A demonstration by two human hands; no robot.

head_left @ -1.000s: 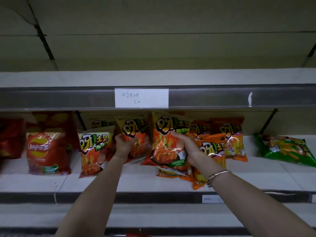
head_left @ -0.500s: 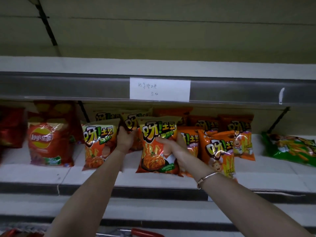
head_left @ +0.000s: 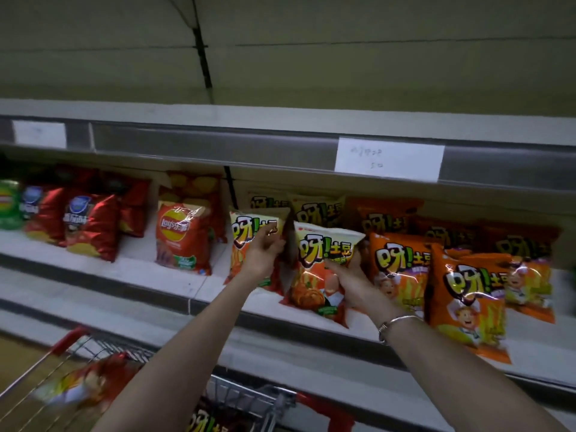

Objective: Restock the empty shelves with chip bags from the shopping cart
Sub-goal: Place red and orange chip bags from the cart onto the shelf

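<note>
On the middle shelf stand several orange and cream chip bags. My left hand grips the right edge of one cream-topped bag. Next to it, my right hand holds a second cream-topped bag from its lower right, upright on the shelf. More orange bags stand to the right, one large orange bag nearest the front edge. The shopping cart sits at the lower left with a red chip bag and another bag inside.
A red Lay's bag and dark red bags fill the shelf to the left, with a green bag at the far left. The upper shelf above is bare, with a paper label on its rail.
The view has swung left and down, bringing the cart into sight. My right hand has set its bag further left, beside the bag in my left hand.
</note>
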